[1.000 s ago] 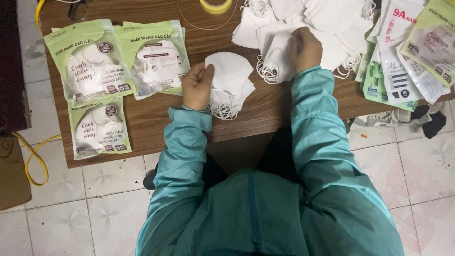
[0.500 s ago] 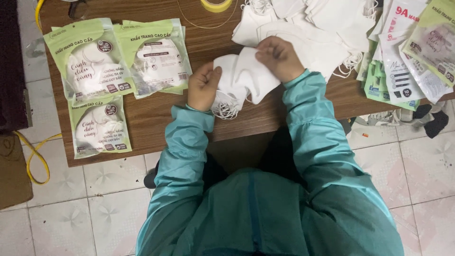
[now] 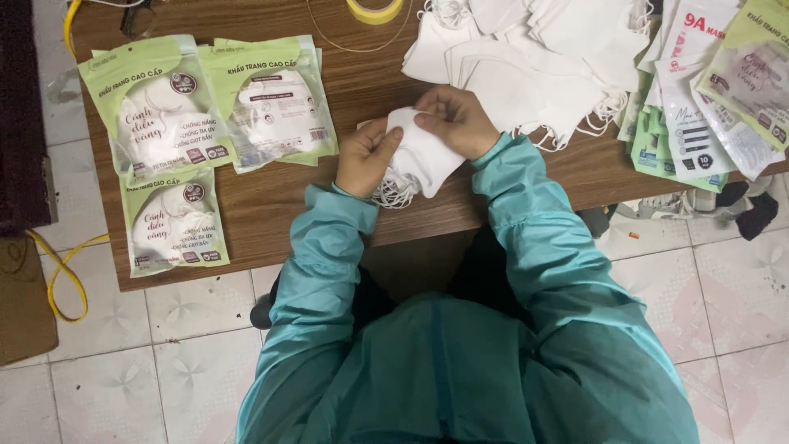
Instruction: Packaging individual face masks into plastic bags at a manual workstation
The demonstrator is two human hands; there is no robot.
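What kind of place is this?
Likely a small home workshop for packing face masks: a heap of loose white masks, filled green pouches, and a plain wooden table on tiled floor.

Bare worktop open between packets and mask pile; empty bags crowd the right edge.

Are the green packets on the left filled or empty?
Filled: white masks show through the clear windows of all three green packets lying flat on the table.
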